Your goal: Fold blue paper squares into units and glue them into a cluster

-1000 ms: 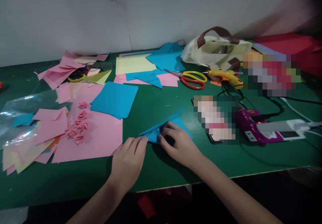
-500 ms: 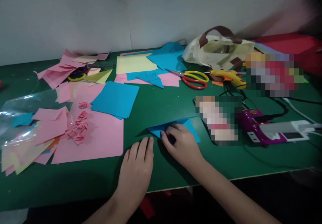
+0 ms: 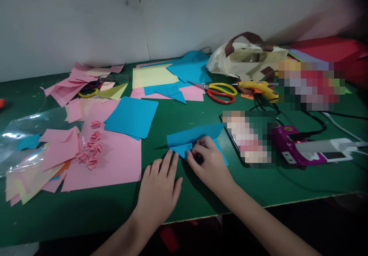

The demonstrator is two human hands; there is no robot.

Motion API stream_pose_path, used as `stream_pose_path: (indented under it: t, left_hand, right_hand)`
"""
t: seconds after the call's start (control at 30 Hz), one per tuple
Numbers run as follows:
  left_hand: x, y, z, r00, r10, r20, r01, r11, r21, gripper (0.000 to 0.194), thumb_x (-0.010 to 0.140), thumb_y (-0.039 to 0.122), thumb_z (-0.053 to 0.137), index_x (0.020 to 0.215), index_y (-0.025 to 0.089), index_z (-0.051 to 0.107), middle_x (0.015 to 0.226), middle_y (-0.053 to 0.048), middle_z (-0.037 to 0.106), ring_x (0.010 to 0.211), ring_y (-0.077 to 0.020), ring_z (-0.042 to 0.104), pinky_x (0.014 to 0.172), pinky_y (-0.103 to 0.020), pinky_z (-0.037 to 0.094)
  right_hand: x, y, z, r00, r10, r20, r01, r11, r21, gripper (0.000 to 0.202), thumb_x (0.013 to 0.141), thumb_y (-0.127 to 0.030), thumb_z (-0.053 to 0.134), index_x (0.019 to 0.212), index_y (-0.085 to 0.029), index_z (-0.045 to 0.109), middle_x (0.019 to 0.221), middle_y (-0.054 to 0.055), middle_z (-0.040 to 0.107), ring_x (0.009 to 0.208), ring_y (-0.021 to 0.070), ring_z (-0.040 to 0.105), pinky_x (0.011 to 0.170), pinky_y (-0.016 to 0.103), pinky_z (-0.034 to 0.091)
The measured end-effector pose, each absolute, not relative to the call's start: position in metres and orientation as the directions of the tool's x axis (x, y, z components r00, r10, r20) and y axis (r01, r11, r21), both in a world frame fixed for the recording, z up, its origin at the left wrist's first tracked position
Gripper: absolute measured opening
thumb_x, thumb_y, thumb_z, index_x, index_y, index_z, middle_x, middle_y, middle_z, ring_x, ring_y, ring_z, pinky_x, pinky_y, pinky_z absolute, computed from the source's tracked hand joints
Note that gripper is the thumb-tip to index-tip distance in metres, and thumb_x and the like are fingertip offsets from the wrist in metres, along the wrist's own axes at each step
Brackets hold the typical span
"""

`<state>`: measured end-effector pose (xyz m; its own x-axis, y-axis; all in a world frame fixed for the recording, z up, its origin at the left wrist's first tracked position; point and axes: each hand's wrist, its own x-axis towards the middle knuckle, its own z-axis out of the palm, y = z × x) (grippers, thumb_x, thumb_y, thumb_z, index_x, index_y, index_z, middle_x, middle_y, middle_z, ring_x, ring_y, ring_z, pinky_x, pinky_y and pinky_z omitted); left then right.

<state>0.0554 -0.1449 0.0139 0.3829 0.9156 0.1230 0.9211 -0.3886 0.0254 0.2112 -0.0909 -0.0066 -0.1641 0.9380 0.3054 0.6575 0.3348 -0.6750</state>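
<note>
Right hand (image 3: 211,164) has its fingers curled in, thumb and fingertips pinching a folded blue sheet (image 3: 191,133) that sits on the table just in front of the person, its far flap tilted up. Left hand (image 3: 158,191) is palm down at about 7 o'clock from the sheet, fingers loosely extended and gripping nothing. Its fingertips are right by the sheet's left corner, can't tell if they touch.

Other stuff, clock centred on that sheet, 12 away from the person: green table (image 3: 184,112) under everything. Big pink sheet (image 3: 125,164) at 9, cream tote bag (image 3: 222,62) with brown handles at 1, stack of blue squares (image 3: 132,116) at 10 overlapping the pink. Purple power box (image 3: 287,141) with cables is out at 3. Yellow glue gun (image 3: 257,86) sits between 1 and 2, red-and-yellow-handled scissors (image 3: 220,99) at 1. Tiniest: pink paper roses (image 3: 93,148) at 9, bunched on the pink sheet.
</note>
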Motion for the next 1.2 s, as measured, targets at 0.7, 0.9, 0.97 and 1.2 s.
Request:
stream_pose_path:
  t: [0.7,0.9,0.97,1.2]
  left_hand:
    - [0.0559,-0.1434,0.0137,0.395,0.914,0.091,0.916,-0.399,0.033,0.048,0.088,0.027,0.041,0.134,0.010,0.043,0.134,-0.013,0.049,0.093,-0.0265,0.051,0.071,-0.039,0.045]
    - [0.0554,-0.1425,0.0156,0.389,0.918,0.083,0.919,-0.393,0.040,0.049,0.088,0.028,0.042,0.135,0.013,0.042,0.135,-0.014,0.048,0.092,-0.0274,0.052,0.069,-0.039,0.045]
    - [0.0555,-0.1428,0.0155,0.395,0.914,0.087,0.916,-0.399,0.031,0.049,0.088,0.028,0.042,0.135,0.012,0.042,0.134,-0.014,0.049,0.092,-0.0272,0.052,0.069,-0.039,0.045]
    - [0.0578,-0.1456,0.0122,0.387,0.918,0.090,0.922,-0.388,-0.007,0.048,0.089,0.026,0.039,0.135,0.011,0.042,0.134,-0.013,0.050,0.093,-0.0259,0.052,0.071,-0.038,0.045]
  right_hand:
    - [0.2114,-0.0876,-0.0068,-0.075,0.965,0.250,0.661,0.236,-0.713,0.029,0.083,-0.026,0.051,0.056,-0.020,0.041,0.074,0.004,0.046,0.061,0.0138,0.048,0.054,0.030,0.041]
    - [0.2123,-0.0870,-0.0059,-0.080,0.966,0.245,0.664,0.235,-0.710,0.032,0.083,-0.027,0.052,0.055,-0.020,0.038,0.072,0.003,0.044,0.058,0.0123,0.045,0.052,0.029,0.039]
    - [0.2124,-0.0869,-0.0058,-0.080,0.967,0.243,0.660,0.234,-0.714,0.032,0.083,-0.027,0.052,0.055,-0.020,0.039,0.072,0.003,0.044,0.057,0.0122,0.045,0.052,0.029,0.039]
    - [0.2125,-0.0872,-0.0060,-0.075,0.969,0.235,0.655,0.226,-0.721,0.031,0.082,-0.026,0.052,0.054,-0.020,0.040,0.071,0.003,0.045,0.058,0.0129,0.047,0.051,0.029,0.039]
